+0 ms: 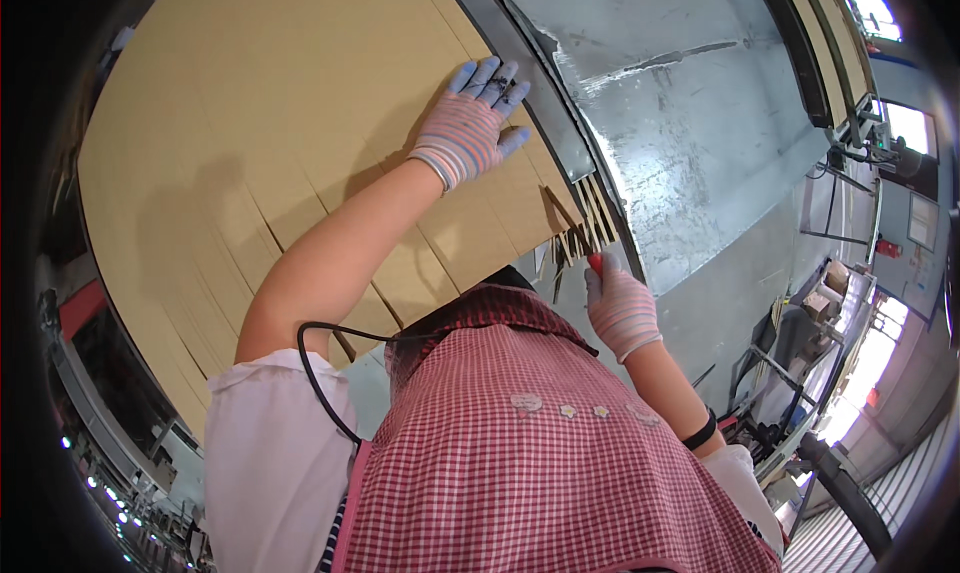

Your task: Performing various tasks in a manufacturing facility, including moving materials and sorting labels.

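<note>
My left hand (pixel 470 118), in a striped pink glove with blue-grey fingertips, lies spread on the brown cardboard sheets (pixel 300 83), near their right edge. Dark smudges mark its fingers. On the right, at the near corner of the cardboard, my right hand (pixel 622 313) in a matching glove is closed around a small red-ended tool (pixel 597 263). Most of that tool is hidden in my fingers, and its kind cannot be made out. Just beyond it are narrow cardboard strips (pixel 600 208), some slanting and overlapping.
A grey metal surface (pixel 690 103) with a long scratched seam stretches to the right, beyond a dark metal rail (pixel 500 33). My checked red apron (pixel 500 423) touches the near side of the cardboard. Shelving with boxes (pixel 825 298) stands farther right.
</note>
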A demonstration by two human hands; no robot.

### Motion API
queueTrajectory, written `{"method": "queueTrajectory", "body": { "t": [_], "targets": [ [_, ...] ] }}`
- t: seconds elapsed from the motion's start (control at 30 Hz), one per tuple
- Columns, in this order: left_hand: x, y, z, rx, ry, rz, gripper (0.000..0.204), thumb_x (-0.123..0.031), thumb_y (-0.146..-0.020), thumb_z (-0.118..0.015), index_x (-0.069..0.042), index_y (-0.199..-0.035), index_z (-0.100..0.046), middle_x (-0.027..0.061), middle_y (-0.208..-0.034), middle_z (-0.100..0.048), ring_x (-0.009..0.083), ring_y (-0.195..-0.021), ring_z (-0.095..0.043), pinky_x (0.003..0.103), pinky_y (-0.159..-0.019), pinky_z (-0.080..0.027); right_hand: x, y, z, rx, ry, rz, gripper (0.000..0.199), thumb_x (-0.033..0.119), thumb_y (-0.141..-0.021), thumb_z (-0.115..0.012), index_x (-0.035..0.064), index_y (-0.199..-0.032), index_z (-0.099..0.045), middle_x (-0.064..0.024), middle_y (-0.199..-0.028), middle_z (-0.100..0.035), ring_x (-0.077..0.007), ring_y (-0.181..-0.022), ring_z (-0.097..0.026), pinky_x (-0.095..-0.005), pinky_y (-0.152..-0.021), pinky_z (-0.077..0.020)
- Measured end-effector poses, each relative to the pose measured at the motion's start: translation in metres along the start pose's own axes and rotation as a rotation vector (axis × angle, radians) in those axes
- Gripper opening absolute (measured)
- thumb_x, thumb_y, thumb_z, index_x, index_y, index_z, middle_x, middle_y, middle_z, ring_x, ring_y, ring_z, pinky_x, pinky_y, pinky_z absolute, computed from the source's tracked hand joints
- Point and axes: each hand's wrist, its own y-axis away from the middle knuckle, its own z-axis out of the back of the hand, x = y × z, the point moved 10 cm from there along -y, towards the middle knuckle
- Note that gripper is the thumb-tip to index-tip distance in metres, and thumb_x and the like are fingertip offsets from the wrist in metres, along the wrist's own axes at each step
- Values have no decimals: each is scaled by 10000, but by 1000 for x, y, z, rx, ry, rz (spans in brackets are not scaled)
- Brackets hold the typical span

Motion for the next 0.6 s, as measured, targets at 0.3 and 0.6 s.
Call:
{"method": "queueTrajectory", "body": {
  "t": [0.3, 0.6],
  "targets": [
    [-8, -4, -3, 35, -30, -15, 671, -510, -938, -359, -65, -1439, -345, 144, -1517, -287, 307, -1411, -230, 429, -1161, -120, 56, -72, -6, 281, 188, -16, 276, 174, -910, -479, -25, -1082, -561, -238, -971, -669, -365, -936, -659, -435, -792, -527],
    [-5, -2, -4, 63, -37, -8, 691, -494, -915, -429, -49, -1436, -340, 187, -1515, -266, 345, -1408, -222, 443, -1157, -122, 22, -20, 10, 313, 1, -77, 309, 215, -929, -457, -23, -1089, -571, -237, -1000, -664, -372, -936, -656, -435, -817, -519]
  ]
}}
